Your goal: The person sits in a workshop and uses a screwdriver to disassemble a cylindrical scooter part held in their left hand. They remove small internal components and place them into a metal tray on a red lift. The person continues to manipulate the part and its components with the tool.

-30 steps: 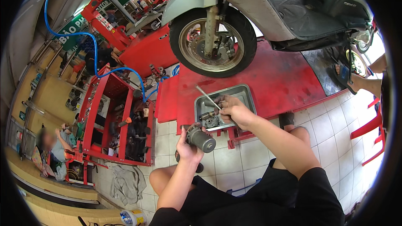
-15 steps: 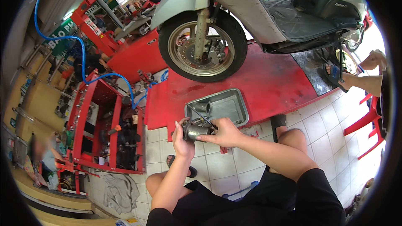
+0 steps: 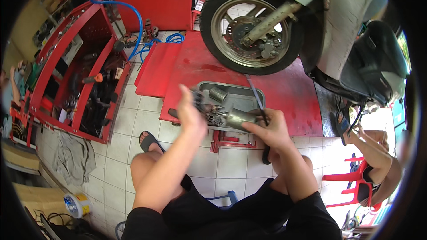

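Observation:
My right hand is closed around a bare metal cylinder, held on its side over the near edge of a metal tray. The same hand also grips a long thin rod-like tool, which points up and away. My left hand, blurred by motion, is at the tray's left side with a dark metal part against its fingers. Between the hands, small metal parts are visible. Inside the tray lies another short metal cylinder.
The tray rests on a red lift platform under a scooter's front wheel. A red tool cart stands left, near a blue hose. At right, a person sits on a red chair. A grey cloth lies on the tiles.
My hands have moved apart; the metal cylinder stays in the right hand, now separated from the dark part at the left. The whole view has shifted, with the scooter now farther right.

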`<act>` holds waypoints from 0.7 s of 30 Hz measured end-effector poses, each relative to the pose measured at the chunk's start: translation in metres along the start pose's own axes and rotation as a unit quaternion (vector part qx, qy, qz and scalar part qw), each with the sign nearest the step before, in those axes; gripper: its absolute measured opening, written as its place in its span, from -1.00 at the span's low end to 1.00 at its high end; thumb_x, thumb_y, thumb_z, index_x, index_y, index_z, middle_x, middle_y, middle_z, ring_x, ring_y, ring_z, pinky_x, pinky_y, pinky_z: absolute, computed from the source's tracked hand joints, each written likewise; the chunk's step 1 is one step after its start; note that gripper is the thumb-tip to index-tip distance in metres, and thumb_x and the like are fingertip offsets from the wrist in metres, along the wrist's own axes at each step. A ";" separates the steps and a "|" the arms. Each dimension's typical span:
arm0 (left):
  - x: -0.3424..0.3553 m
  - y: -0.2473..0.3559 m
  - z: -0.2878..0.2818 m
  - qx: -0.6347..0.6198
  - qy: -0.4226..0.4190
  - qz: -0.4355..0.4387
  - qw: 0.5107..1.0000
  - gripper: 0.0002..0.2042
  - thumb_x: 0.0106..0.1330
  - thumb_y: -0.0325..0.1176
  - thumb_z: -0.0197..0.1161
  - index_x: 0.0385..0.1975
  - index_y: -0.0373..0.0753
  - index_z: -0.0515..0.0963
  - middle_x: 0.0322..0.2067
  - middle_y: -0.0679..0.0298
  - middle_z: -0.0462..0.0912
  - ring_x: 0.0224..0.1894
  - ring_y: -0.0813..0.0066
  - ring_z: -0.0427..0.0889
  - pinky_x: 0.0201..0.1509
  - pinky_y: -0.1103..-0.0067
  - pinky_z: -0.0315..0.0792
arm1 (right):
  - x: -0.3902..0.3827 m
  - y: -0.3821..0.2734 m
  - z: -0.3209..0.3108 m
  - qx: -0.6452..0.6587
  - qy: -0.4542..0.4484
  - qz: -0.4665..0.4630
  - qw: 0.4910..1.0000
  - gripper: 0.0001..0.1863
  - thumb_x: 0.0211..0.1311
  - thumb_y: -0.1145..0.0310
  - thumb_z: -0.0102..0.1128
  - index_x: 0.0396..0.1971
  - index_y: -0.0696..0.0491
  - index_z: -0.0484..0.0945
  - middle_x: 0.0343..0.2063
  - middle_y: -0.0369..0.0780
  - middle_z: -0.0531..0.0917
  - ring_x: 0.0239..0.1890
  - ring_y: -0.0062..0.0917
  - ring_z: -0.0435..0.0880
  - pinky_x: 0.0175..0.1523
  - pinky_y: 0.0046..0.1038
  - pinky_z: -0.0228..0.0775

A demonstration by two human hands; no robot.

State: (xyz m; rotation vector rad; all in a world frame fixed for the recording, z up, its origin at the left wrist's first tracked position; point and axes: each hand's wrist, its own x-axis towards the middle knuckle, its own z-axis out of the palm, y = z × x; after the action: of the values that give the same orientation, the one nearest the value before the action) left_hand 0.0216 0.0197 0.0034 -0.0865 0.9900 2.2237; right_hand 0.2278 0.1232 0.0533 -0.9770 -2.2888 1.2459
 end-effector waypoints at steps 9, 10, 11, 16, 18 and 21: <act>0.012 0.075 -0.025 -0.161 0.007 -0.052 0.986 -0.51 0.47 0.15 0.05 -0.12 -0.23 0.57 -0.33 0.20 0.58 -0.23 0.26 0.53 0.20 0.01 0.39 | 0.017 0.040 -0.032 0.120 0.090 0.123 0.981 -0.63 0.08 0.31 0.55 -0.28 0.31 0.68 -0.43 -0.23 0.72 -0.43 -0.64 0.62 -0.27 -0.56 0.45; 0.011 0.068 -0.030 -0.170 0.009 -0.079 0.982 -0.47 0.46 0.16 0.04 -0.08 -0.27 0.57 -0.30 0.09 0.57 -0.17 0.14 0.52 0.20 0.00 0.41 | 0.021 0.047 -0.030 0.145 0.103 0.123 0.976 -0.64 0.07 0.30 0.56 -0.31 0.30 0.69 -0.44 -0.23 0.72 -0.43 -0.64 0.62 -0.28 -0.56 0.44; 0.011 0.060 -0.033 -0.164 0.023 -0.110 0.980 -0.48 0.45 0.17 0.05 -0.08 -0.25 0.57 -0.28 0.08 0.56 -0.16 0.11 0.50 0.19 -0.01 0.42 | 0.024 0.053 -0.027 0.171 0.113 0.123 0.971 -0.64 0.07 0.28 0.56 -0.33 0.29 0.69 -0.45 -0.24 0.72 -0.43 -0.65 0.61 -0.29 -0.55 0.43; 0.004 0.039 -0.032 -0.136 0.044 -0.142 0.980 -0.52 0.45 0.17 0.06 -0.19 -0.19 0.56 -0.33 0.13 0.56 -0.23 0.13 0.52 0.19 -0.03 0.42 | 0.033 0.070 -0.014 0.191 0.113 0.130 0.966 -0.62 0.04 0.24 0.57 -0.36 0.27 0.69 -0.44 -0.24 0.71 -0.44 -0.62 0.61 -0.29 -0.51 0.46; 0.003 0.039 -0.030 -0.137 0.032 -0.147 0.979 -0.54 0.46 0.16 0.03 -0.23 -0.17 0.54 -0.37 0.13 0.59 -0.29 0.13 0.55 0.19 -0.05 0.42 | 0.034 0.070 -0.004 0.206 0.132 0.113 0.963 -0.66 0.05 0.24 0.58 -0.40 0.22 0.68 -0.58 -0.32 0.65 -0.73 -0.80 0.28 -0.65 -0.61 -0.01; -0.002 0.032 -0.019 -0.146 0.019 -0.161 0.976 -0.55 0.47 0.15 0.01 -0.22 -0.17 0.53 -0.36 0.14 0.60 -0.30 0.13 0.56 0.20 -0.04 0.41 | 0.039 0.115 0.007 0.159 0.156 0.130 0.966 -0.64 0.02 0.22 0.60 -0.41 0.22 0.69 -0.56 -0.29 0.66 -0.67 -0.72 0.42 -0.59 -0.53 0.17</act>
State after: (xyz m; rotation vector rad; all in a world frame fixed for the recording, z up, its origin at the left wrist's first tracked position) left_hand -0.0001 -0.0097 0.0103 -0.3940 0.6096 2.0538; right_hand 0.2428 0.1900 -0.0467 -1.2752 -1.6984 1.3928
